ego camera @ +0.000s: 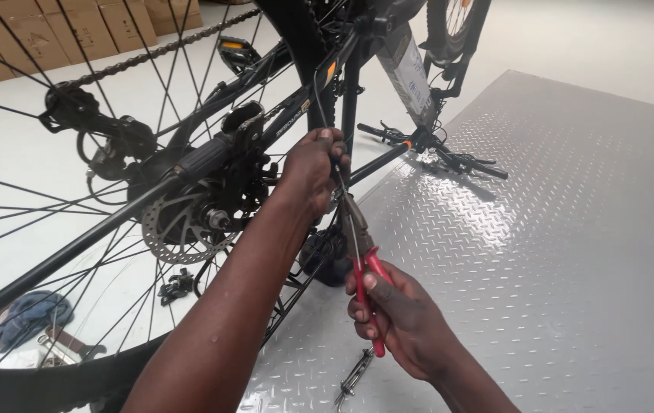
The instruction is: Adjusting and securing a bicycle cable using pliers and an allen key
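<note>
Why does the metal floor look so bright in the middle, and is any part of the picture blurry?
Head view: overhead light glares off the checker-plate floor near the handlebar; the left hand, right hand and red-handled pliers are sharp; the near wheel rim is soft and its spokes fan out, bowed by the wide lens.

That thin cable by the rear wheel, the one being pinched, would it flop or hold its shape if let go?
The cable probably springs rather than flops: it holds a smooth curve above the left hand. It looks thin and light, likely slippery bare, which fits the red-handled pliers in the right hand nipping it.
</note>
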